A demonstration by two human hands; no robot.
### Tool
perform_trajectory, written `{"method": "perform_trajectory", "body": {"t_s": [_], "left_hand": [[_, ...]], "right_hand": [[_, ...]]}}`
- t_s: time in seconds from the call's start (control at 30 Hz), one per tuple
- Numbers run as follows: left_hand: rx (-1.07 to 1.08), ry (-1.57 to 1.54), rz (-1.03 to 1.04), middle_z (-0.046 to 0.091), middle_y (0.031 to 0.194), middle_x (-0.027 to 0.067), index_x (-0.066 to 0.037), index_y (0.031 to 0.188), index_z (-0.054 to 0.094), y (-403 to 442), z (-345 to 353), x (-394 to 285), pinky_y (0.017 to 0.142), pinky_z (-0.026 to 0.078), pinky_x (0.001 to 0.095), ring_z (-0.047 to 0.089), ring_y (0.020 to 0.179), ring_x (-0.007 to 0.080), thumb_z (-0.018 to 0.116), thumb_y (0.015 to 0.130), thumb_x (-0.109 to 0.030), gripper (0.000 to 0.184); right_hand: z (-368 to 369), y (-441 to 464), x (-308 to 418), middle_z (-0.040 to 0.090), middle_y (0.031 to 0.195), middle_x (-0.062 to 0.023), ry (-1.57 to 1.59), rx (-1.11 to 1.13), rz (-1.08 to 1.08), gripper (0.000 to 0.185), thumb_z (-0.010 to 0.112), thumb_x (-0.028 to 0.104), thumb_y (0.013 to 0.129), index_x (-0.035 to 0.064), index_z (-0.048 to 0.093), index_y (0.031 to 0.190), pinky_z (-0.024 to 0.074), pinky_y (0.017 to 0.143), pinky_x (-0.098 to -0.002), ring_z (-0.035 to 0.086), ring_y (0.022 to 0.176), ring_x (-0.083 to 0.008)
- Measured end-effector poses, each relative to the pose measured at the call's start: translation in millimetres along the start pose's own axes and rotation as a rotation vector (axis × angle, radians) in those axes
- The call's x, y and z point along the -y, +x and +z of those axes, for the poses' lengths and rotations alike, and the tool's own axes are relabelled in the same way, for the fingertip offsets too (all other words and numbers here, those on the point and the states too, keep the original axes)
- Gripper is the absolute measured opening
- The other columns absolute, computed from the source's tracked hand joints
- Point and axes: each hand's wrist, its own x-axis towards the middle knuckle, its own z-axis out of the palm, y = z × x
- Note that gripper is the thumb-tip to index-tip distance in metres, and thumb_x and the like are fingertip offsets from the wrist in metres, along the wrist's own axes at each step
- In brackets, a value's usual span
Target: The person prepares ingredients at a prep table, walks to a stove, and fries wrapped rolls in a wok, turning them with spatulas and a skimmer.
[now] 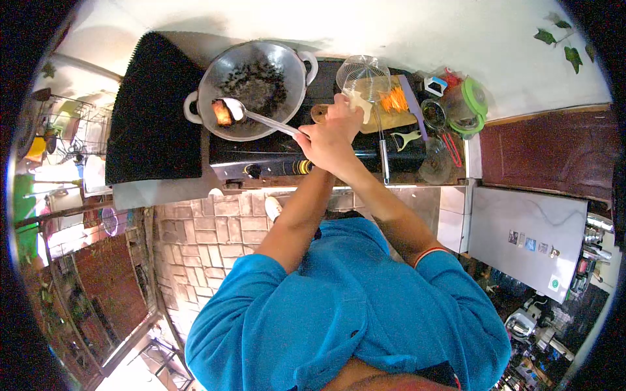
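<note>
My right hand (321, 144) is closed around the handle of a metal ladle (267, 122). The ladle's bowl is over the left side of a wok (293, 72), beside a browned orange piece of food (222, 113). Dark bits in liquid lie at the wok's bottom. My left arm crosses under my right one, and my left hand (347, 118) is beyond it, fingers bent together at a pale, irregular piece (359, 107); what they grip is unclear. A wire strainer (364, 72) lies next to that hand, over a chopping board (399, 120) with orange strips (394, 100).
A purple knife (412, 98) lies along the board's right edge, with a pale green peeler (407, 139) below. Farther right are a small sieve (433, 112) and a green-lidded container (474, 104). A black panel (155, 117) stands left of the wok. Stove knobs (253, 171) line the front.
</note>
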Motion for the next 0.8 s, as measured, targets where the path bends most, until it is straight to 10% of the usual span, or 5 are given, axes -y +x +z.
{"method": "perform_trajectory", "body": {"t_s": [0.23, 0.4, 0.53, 0.67, 0.8], "left_hand": [[0.039, 0.108, -0.073, 0.068, 0.108, 0.0118, -0.017, 0.132, 0.049, -37.2, -40.1, -23.2, 0.095, 0.044, 0.0381, 0.062, 0.103, 0.0307, 0.060, 0.078, -0.042, 0.060], [0.199, 0.166, 0.000, 0.068, 0.107, 0.0079, -0.014, 0.124, 0.056, -29.1, -8.1, 19.0, 0.090, 0.045, 0.0340, 0.063, 0.099, 0.0228, 0.060, 0.082, -0.038, 0.049], [0.283, -1.100, 0.007, 0.068, 0.100, 0.0071, -0.007, 0.117, 0.059, -42.1, 48.9, 115.3, 0.082, 0.047, 0.0305, 0.064, 0.089, 0.0175, 0.062, 0.084, -0.026, 0.038], [0.392, -0.640, -0.242, 0.067, 0.093, 0.0078, 0.001, 0.108, 0.060, -119.5, -66.7, 93.8, 0.074, 0.048, 0.0271, 0.062, 0.083, 0.0141, 0.066, 0.083, -0.009, 0.028], [0.264, -0.899, -0.298, 0.067, 0.101, 0.0095, 0.000, 0.115, 0.058, -158.6, -132.5, 156.8, 0.080, 0.050, 0.0270, 0.064, 0.088, 0.0175, 0.069, 0.080, -0.008, 0.037]], "right_hand": [[-10.9, 8.2, 5.6, 0.063, 0.065, -0.0126, -0.268, -0.064, 0.012, 0.020, 0.065, 0.045, 0.078, 0.0273, 0.074, 0.076, 0.0345, 0.065, -0.0509, 0.058, 0.076, -0.0376], [-25.2, 14.2, 10.2, 0.068, 0.075, -0.0162, -0.036, 0.270, 0.132, 0.034, 0.055, 0.042, 0.086, 0.0145, 0.072, 0.079, 0.0473, 0.066, -0.0531, 0.065, 0.073, -0.0374], [-5.8, 14.9, -3.0, 0.068, 0.074, -0.0168, 0.166, 0.217, 0.070, 0.035, 0.053, 0.038, 0.089, 0.0096, 0.071, 0.079, 0.0505, 0.068, -0.0506, 0.065, 0.072, -0.0373], [-8.7, 21.3, -9.3, 0.063, 0.071, -0.0203, 0.255, 0.208, 0.036, 0.022, 0.062, 0.027, 0.086, 0.0067, 0.069, 0.081, 0.0507, 0.062, -0.0489, 0.062, 0.067, -0.0398], [-15.3, 22.7, -16.9, 0.065, 0.074, -0.0189, 0.278, 0.241, 0.048, 0.030, 0.057, 0.032, 0.089, 0.0052, 0.068, 0.080, 0.0506, 0.065, -0.0504, 0.063, 0.070, -0.0394]]}}
